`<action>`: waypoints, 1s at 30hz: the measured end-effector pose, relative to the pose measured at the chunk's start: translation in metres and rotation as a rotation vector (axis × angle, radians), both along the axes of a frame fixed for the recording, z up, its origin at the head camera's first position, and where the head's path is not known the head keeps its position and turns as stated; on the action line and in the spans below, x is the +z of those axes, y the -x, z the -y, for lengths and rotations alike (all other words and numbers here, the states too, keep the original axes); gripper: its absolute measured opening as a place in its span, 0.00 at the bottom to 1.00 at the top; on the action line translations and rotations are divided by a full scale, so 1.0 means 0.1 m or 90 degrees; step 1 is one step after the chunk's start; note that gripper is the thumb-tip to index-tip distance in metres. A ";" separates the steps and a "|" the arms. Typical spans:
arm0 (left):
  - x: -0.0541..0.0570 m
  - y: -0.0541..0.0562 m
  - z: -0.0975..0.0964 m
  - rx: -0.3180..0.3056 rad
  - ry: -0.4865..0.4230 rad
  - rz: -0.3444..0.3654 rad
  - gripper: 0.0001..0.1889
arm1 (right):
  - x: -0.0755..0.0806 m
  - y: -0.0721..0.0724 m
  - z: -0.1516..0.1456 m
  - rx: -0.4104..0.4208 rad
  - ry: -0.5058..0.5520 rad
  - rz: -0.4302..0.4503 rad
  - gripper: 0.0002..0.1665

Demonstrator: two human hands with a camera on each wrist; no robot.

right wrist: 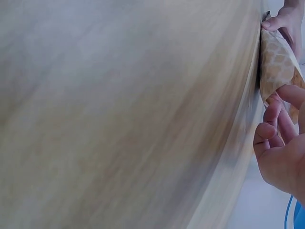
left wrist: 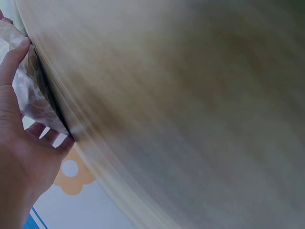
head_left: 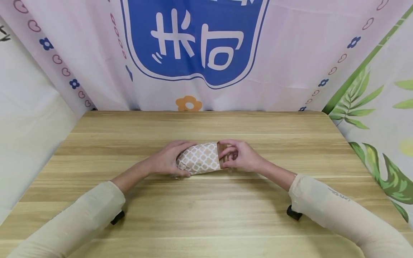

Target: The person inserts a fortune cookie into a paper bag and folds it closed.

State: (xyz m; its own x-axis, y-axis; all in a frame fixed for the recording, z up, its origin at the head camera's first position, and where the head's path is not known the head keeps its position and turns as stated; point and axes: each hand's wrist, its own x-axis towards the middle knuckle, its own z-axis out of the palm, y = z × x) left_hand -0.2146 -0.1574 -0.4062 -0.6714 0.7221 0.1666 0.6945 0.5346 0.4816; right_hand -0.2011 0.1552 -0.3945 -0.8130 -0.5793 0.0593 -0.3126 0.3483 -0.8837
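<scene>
A tan paper bag point(head_left: 200, 157) with a white lattice pattern lies on its side over the middle of the table, its open brown mouth facing right. My left hand point(head_left: 169, 157) grips the bag's left end, fingers on the far side and thumb on the near side. In the left wrist view that hand point(left wrist: 24, 138) holds the bag point(left wrist: 35, 98) at the frame's edge. At the mouth is my right hand point(head_left: 240, 156), its bent fingers pinching the rim and partly within the opening. The right wrist view shows this hand point(right wrist: 281, 148) at the bag's edge point(right wrist: 276, 62). The bag's inside is mostly hidden.
The wooden table point(head_left: 193, 215) spreads around both hands. A printed curtain point(head_left: 290, 53) hangs along its far edge, and a leaf-patterned cloth point(head_left: 364, 96) is at the right. Small black pieces point(head_left: 294, 213) show under both forearms near the sleeves.
</scene>
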 end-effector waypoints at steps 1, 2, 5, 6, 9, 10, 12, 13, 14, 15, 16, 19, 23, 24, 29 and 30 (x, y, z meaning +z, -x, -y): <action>0.00 0.00 0.00 0.000 -0.001 0.000 0.54 | 0.00 0.00 -0.01 0.000 0.000 -0.003 0.44; 0.00 0.00 0.00 -0.001 -0.001 -0.001 0.54 | 0.00 0.00 -0.01 -0.001 -0.001 -0.006 0.43; 0.01 0.00 0.00 -0.004 -0.001 -0.005 0.54 | 0.00 0.00 -0.02 -0.009 0.000 -0.018 0.42; 0.01 0.00 -0.01 -0.005 -0.001 -0.006 0.54 | -0.01 0.01 -0.02 -0.014 -0.001 -0.023 0.41; 0.02 0.00 -0.01 -0.006 0.002 -0.006 0.54 | -0.01 0.01 -0.03 -0.030 0.001 -0.029 0.40; 0.02 0.00 -0.02 -0.005 0.004 -0.006 0.54 | 0.00 0.00 -0.03 -0.036 0.003 -0.029 0.39; 0.02 0.00 -0.02 -0.004 0.008 -0.007 0.55 | 0.01 0.00 -0.04 -0.049 0.006 -0.028 0.39; 0.02 0.00 -0.02 -0.003 0.011 -0.007 0.55 | 0.02 0.00 -0.05 -0.055 0.007 -0.029 0.38; 0.02 0.00 -0.02 -0.001 0.016 -0.008 0.55 | 0.03 0.00 -0.06 -0.061 0.008 -0.031 0.38; 0.02 0.00 -0.01 0.000 0.020 -0.009 0.55 | 0.03 0.01 -0.07 -0.067 0.009 -0.033 0.37; 0.02 0.00 -0.01 0.002 0.024 -0.010 0.55 | 0.04 0.01 -0.09 -0.074 0.007 -0.037 0.35; 0.04 -0.02 -0.01 0.012 0.037 -0.008 0.56 | 0.06 0.01 -0.13 -0.095 0.005 -0.046 0.32; 0.07 -0.06 -0.02 0.042 0.059 0.004 0.56 | 0.08 0.01 -0.19 -0.119 0.002 -0.040 0.29; 0.08 -0.07 -0.02 0.050 0.066 0.004 0.55 | 0.08 0.01 -0.21 -0.124 -0.001 -0.037 0.29; 0.13 -0.11 -0.04 0.083 0.091 0.004 0.51 | 0.09 -0.01 -0.30 -0.140 -0.039 -0.025 0.27; 0.14 -0.11 -0.05 0.087 0.093 0.003 0.50 | 0.09 -0.01 -0.31 -0.141 -0.047 -0.021 0.27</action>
State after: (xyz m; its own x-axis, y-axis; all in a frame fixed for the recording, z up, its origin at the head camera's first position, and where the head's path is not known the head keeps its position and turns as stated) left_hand -0.2031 -0.1525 -0.3925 -0.7658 0.6400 0.0625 0.6079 0.6887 0.3952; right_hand -0.1998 0.1864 -0.3858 -0.9189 -0.3911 0.0520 -0.2501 0.4753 -0.8435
